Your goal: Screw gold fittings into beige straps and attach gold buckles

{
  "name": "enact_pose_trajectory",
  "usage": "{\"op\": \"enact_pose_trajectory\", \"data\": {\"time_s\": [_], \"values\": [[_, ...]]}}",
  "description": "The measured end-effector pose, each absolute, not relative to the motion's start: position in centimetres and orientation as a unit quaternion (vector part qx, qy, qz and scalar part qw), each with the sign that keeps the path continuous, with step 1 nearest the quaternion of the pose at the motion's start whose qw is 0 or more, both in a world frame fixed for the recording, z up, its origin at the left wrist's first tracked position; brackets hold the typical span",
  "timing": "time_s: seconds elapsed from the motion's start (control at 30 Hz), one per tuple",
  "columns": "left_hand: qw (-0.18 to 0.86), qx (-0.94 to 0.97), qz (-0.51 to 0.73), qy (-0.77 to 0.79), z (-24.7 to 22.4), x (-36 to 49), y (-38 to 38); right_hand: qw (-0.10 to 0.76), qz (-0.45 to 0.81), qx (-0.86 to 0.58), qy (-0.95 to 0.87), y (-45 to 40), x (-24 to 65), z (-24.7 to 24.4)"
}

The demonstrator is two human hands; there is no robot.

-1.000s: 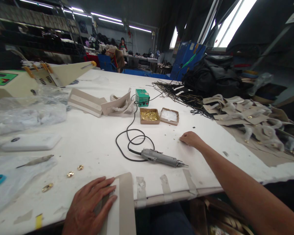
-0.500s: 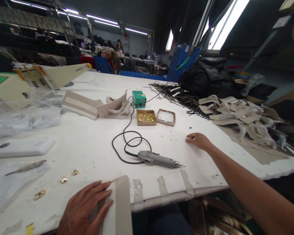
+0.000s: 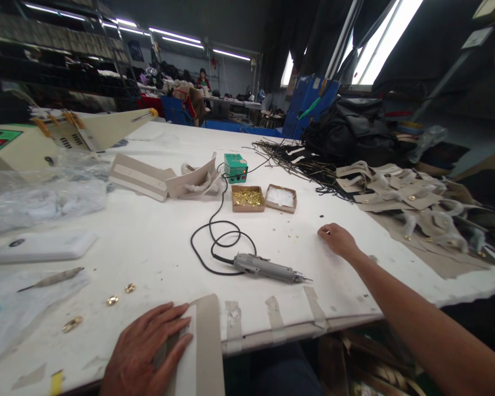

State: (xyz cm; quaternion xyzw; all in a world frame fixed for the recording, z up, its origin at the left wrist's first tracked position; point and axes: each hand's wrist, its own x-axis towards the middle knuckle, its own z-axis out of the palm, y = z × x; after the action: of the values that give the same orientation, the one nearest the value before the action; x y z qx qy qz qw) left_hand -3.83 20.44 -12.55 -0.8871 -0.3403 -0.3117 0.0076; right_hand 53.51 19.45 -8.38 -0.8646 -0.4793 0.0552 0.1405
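My left hand lies flat with its fingers stretched over a beige panel that has a white strip along it, at the table's front edge. My right hand rests low over the white tabletop, fingers curled together; whatever may be in them is too small to make out. Left of it are a few tiny gold pieces. Between the hands lies a grey electric screwdriver, its bit pointing right. Beyond my left hand are gold oval metal fittings.
A cardboard box of gold hardware stands beside a box of white pieces, in front of a green power unit. Beige strap pieces pile up at right. A pointed awl-like tool lies left. A person is far back.
My right hand's fingers have curled in, and the hand sits slightly further right in view. My left hand stays flat on the panel. The view has shifted slightly.
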Motion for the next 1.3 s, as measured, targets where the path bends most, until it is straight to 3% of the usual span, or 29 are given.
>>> {"op": "enact_pose_trajectory", "data": {"time_s": [0.23,0.53,1.07,1.3], "values": [[0.012,-0.889,-0.302,-0.344,-12.9,-4.1,20.5,0.173,0.145,-0.831,-0.508,21.8,50.2,-8.4],[0.0,-0.89,-0.302,-0.34,-12.7,-4.0,20.3,0.134,0.173,-0.828,-0.516,23.4,48.6,-9.1],[-0.026,-0.878,-0.321,-0.354,-12.1,-3.6,19.7,0.1,0.023,-0.838,-0.535,21.8,46.6,-9.9],[-0.048,-0.871,-0.319,-0.372,-11.8,-3.5,19.1,0.076,0.043,-0.801,-0.593,21.3,47.6,-9.6]]}}
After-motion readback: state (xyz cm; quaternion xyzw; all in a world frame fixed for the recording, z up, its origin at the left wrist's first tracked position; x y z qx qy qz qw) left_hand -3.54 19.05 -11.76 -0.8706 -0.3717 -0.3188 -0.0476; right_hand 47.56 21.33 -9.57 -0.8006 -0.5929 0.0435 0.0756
